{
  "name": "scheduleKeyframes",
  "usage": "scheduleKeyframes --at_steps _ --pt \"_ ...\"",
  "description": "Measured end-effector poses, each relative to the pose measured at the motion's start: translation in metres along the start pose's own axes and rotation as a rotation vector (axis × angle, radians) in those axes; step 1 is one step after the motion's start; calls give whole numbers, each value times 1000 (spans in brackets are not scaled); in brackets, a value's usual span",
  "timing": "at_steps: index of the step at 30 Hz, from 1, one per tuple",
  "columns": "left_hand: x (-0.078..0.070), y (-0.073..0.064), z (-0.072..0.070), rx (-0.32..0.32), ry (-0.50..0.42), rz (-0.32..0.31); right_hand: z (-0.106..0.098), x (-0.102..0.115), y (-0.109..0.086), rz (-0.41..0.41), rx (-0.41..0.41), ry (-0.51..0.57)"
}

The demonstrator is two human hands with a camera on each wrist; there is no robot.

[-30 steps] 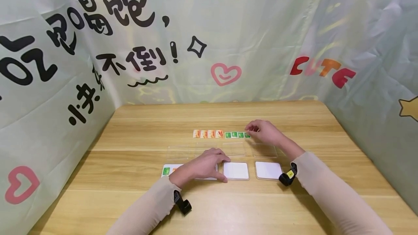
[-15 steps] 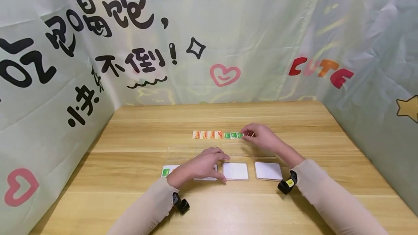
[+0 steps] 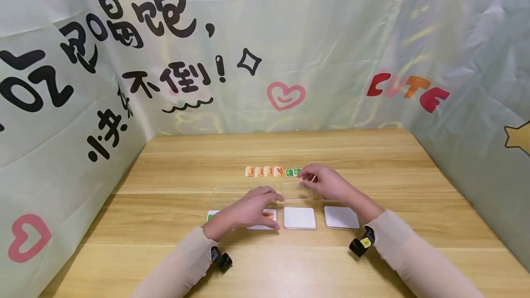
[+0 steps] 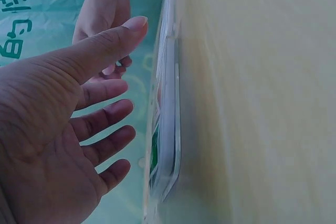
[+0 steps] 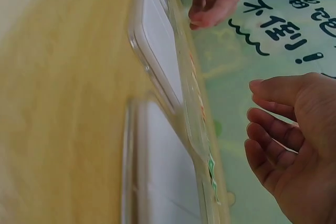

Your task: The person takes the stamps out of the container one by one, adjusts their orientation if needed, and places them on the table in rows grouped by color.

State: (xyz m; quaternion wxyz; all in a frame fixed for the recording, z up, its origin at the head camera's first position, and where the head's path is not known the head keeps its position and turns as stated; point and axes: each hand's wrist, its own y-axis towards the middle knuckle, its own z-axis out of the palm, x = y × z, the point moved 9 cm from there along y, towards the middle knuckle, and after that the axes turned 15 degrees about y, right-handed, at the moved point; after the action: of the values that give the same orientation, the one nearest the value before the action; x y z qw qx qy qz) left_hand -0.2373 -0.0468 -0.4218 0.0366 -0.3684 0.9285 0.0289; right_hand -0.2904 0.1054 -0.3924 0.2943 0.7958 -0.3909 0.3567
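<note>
My left hand hovers over the white-topped cases at the left, fingers spread and thumb apart. An orange picture piece shows on one case beneath it; the hand hides much of the rest. My right hand is beside the row of small green picture pieces, covering its right end. In the right wrist view, the right fingers are loosely bent, with nothing visible between them and the thumb. To the left of the green pieces lies a row of orange picture pieces.
Two more white-topped cases, a middle one and a right one, lie in front of the right hand. Thin clear lids lie behind the cases. Printed cloth walls the wooden table at the back and sides.
My right hand has moved left along the green row and a little nearer, covering more green pieces. My left hand has drawn slightly left, uncovering the orange piece on the case.
</note>
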Motion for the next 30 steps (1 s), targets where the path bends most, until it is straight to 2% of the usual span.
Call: scheduleKeyframes --at_steps 5,11,15,21,30 --pt "5 -5 -3 -2 -4 -20 10 8 -2 -17 25 0" --pt "5 -11 -6 -16 -11 -7 21 15 -5 -47 47 -13" --pt "7 -14 -5 -4 -15 -16 30 21 -6 -74 67 3" --pt "14 -18 -1 27 -30 -49 42 24 -9 -74 106 26" --pt "18 -22 -5 23 -43 -63 60 29 -11 -52 153 4"
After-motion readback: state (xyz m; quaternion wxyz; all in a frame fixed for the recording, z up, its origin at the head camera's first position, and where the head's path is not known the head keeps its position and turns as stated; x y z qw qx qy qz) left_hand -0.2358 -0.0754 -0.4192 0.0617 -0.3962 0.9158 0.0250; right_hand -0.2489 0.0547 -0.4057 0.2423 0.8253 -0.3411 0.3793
